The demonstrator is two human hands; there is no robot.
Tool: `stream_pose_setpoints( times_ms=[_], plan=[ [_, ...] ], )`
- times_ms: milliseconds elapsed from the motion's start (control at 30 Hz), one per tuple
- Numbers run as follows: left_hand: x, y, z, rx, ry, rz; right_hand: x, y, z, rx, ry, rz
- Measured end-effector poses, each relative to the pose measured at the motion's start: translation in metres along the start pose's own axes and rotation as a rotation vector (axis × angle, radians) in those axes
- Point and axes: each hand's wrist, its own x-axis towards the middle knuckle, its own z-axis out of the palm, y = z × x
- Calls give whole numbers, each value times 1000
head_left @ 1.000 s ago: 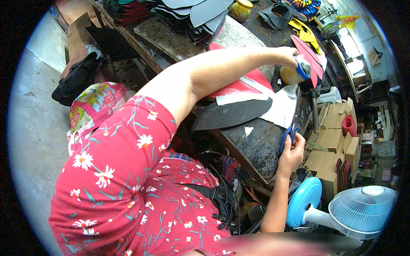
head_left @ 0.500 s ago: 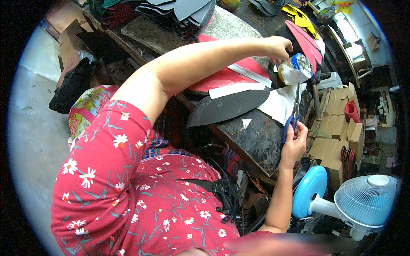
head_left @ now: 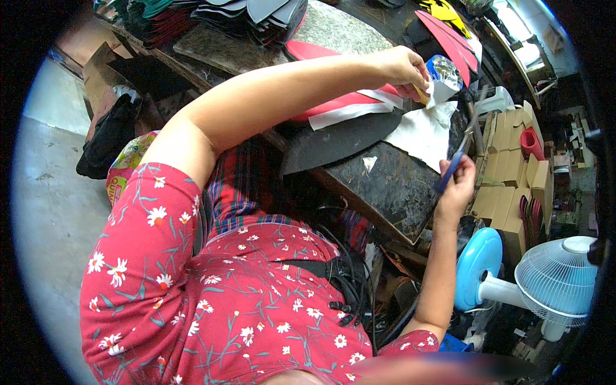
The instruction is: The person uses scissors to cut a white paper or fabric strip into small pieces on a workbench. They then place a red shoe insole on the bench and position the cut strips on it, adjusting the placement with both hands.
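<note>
My left hand [head_left: 409, 72] reaches across the workbench. Its fingers are pinched together at the edge of a white strip [head_left: 441, 94], which hangs over a blue-and-silver cylinder [head_left: 448, 69]. A bit of yellow shows just below those fingertips. On the right, my right hand [head_left: 458, 183] is closed around the blue handles of scissors [head_left: 455, 168], whose blades point away and are blurred. Between my hands lies a crumpled white sheet [head_left: 423, 136]. A black leaf-shaped piece [head_left: 343, 142] and red pieces with white strips [head_left: 340, 110] lie beneath my left forearm.
Stacked dark grey pieces [head_left: 256, 16] and a grey stone slab [head_left: 340, 29] are at the back. More red pieces [head_left: 449, 48] lie at the far right of the bench. Cardboard boxes [head_left: 504, 160] and a blue-and-white fan [head_left: 555, 282] stand to the right.
My left hand has come down to the white strip beside the cylinder. My right hand has swung the scissors right, away from the cylinder. The view has shifted slightly.
</note>
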Motion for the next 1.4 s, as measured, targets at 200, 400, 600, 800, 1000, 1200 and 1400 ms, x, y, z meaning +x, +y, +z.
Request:
stream_pose_setpoints(
  times_ms=[200,400,600,800,1000,1200,1400],
  plan=[
    [-8,-3,9,-110,-35,-16,48,-39,30,-51,-98,-238],
    [-6,-5,12,-124,-26,59,75,-43,69,-315,-27,-359],
    [-12,-3,6,14,-3,78,88,-24,55,-141,-15,-247],
    [-19,3,-2,212,73,63,100,-2,30,24,100,-136],
    [-18,1,0,365,78,125,93,3,25,114,108,-117],
    [-20,1,-2,506,48,142,80,-6,22,66,8,-69],
    [-19,3,1,458,-9,128,73,-32,35,-26,-48,-206]
  ],
)
